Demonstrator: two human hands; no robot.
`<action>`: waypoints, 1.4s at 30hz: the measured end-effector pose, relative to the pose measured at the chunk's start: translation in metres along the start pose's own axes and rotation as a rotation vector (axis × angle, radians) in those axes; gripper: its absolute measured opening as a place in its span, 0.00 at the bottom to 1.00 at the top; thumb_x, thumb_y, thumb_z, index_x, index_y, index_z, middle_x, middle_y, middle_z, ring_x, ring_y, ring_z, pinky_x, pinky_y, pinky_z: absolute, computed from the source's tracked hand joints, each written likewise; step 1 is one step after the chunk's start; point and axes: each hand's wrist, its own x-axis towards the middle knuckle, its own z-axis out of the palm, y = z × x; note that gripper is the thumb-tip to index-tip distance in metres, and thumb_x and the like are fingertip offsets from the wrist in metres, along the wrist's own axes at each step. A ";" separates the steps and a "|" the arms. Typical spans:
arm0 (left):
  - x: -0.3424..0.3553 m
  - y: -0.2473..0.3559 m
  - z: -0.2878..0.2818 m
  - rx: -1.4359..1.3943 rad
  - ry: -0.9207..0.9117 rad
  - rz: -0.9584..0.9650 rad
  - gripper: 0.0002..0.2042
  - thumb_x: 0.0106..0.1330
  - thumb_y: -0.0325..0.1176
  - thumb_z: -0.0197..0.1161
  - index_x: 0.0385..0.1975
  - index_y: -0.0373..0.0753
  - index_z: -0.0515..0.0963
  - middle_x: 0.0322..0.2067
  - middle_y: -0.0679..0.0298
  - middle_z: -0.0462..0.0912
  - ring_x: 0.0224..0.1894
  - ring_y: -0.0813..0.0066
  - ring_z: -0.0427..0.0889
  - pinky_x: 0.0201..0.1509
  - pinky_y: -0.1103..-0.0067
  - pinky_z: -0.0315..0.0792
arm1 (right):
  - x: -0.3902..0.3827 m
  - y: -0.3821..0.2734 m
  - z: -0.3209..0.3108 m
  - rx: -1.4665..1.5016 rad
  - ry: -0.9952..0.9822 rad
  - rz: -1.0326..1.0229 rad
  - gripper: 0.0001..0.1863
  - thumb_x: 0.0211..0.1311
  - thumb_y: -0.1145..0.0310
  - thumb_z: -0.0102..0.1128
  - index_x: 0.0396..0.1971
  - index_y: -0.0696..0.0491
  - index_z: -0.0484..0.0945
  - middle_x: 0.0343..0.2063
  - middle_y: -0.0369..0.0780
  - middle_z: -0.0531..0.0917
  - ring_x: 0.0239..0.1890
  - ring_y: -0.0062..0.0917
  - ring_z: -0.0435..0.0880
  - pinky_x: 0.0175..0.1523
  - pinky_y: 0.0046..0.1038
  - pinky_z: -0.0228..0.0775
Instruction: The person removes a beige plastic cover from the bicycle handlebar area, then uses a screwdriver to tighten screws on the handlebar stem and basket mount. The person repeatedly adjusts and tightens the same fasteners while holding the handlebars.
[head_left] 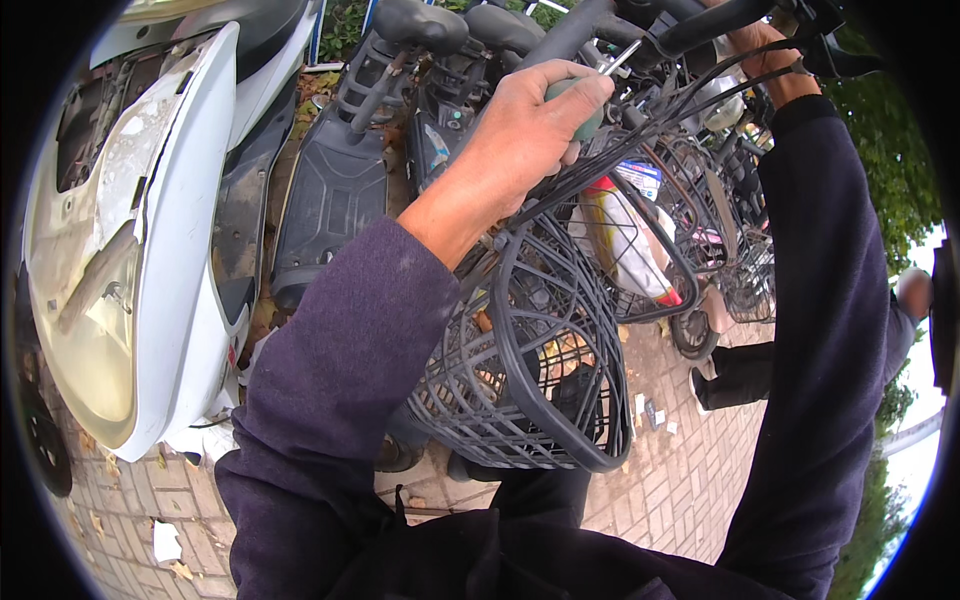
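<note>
My left hand [520, 135] is closed around the greenish handle of a screwdriver [591, 124]. Its bare metal shaft points up and to the right, toward the black handlebar [715, 25] of the vehicle in front of me. At the upper right, my right hand [762, 58] reaches behind that handlebar and its cables, which hide most of its fingers. Several black cables [655, 135] run from the bar down past my left hand. Below them, a black lattice basket [508, 330] hangs close to my body, under my left wrist.
A white scooter with worn body panels [185, 250] stands at the left. Beside it is another scooter's dark footboard [330, 190]. More baskets and bikes crowd the right, one holding a white bag [630, 245]. A person [905, 310] stands far right. Paper scraps lie on the brick paving [660, 490].
</note>
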 end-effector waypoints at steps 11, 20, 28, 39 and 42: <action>0.006 -0.011 0.003 -0.062 -0.022 -0.034 0.16 0.78 0.44 0.58 0.54 0.41 0.81 0.26 0.74 0.72 0.25 0.87 0.70 0.21 0.89 0.51 | 0.002 -0.002 -0.001 -0.004 -0.031 -0.019 0.21 0.79 0.59 0.49 0.64 0.51 0.77 0.53 0.40 0.85 0.55 0.27 0.82 0.64 0.28 0.70; 0.008 -0.014 0.001 -0.087 -0.048 -0.046 0.17 0.79 0.45 0.56 0.55 0.41 0.80 0.27 0.74 0.72 0.26 0.86 0.70 0.22 0.88 0.51 | 0.001 -0.001 0.000 0.001 -0.037 -0.031 0.21 0.79 0.61 0.48 0.65 0.51 0.76 0.54 0.40 0.84 0.56 0.26 0.82 0.64 0.28 0.69; 0.009 -0.016 0.001 -0.194 -0.077 -0.101 0.17 0.80 0.42 0.53 0.59 0.39 0.78 0.30 0.70 0.75 0.26 0.85 0.71 0.21 0.88 0.52 | 0.008 -0.002 0.008 0.011 -0.039 -0.092 0.21 0.79 0.62 0.47 0.65 0.50 0.76 0.55 0.41 0.84 0.57 0.26 0.82 0.64 0.29 0.69; 0.013 -0.018 0.001 -0.254 -0.084 -0.150 0.20 0.79 0.45 0.55 0.61 0.37 0.75 0.31 0.66 0.77 0.26 0.83 0.73 0.20 0.88 0.54 | 0.018 -0.003 0.013 -0.083 0.041 -0.097 0.19 0.76 0.58 0.57 0.61 0.47 0.81 0.50 0.41 0.86 0.53 0.29 0.84 0.61 0.32 0.72; 0.013 -0.016 0.001 -0.260 -0.083 -0.141 0.21 0.79 0.45 0.55 0.61 0.37 0.75 0.32 0.65 0.77 0.26 0.83 0.72 0.20 0.88 0.53 | 0.021 0.004 0.015 -0.061 0.050 -0.127 0.19 0.76 0.58 0.57 0.61 0.47 0.80 0.50 0.40 0.86 0.53 0.30 0.84 0.61 0.31 0.72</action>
